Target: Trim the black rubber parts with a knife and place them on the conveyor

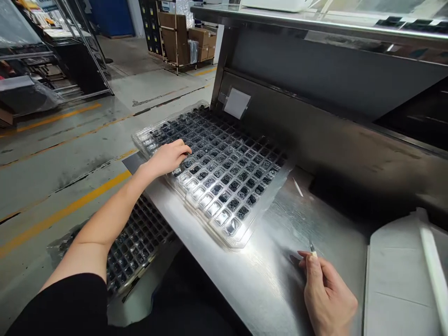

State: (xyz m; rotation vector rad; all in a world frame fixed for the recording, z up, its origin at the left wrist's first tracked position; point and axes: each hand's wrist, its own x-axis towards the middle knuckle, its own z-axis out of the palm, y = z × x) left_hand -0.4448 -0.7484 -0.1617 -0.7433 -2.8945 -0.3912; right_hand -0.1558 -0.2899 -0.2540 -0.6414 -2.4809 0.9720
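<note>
A clear plastic tray (241, 242) lies on the steel bench, its rows of pockets holding small black square parts with round markings. Several pockets along the near left edge show no black part. Over the left side of this tray is my left hand (171, 156), fingers bent down and drawn together at the pockets; what they grip, if anything, is hidden. My right hand (329, 294) is closed around a craft knife (312, 248) with a pale handle, its thin metal tip pointing up and away, just above the bench and apart from the tray.
Below the bench on the left sits another tray of dark parts (131, 252). A thin white stick (297, 186) lies on the bench (280, 280). At the right stands a white box-like panel (399, 280). A steel shelf (315, 21) overhangs the back; boxes (203, 44) stand beyond.
</note>
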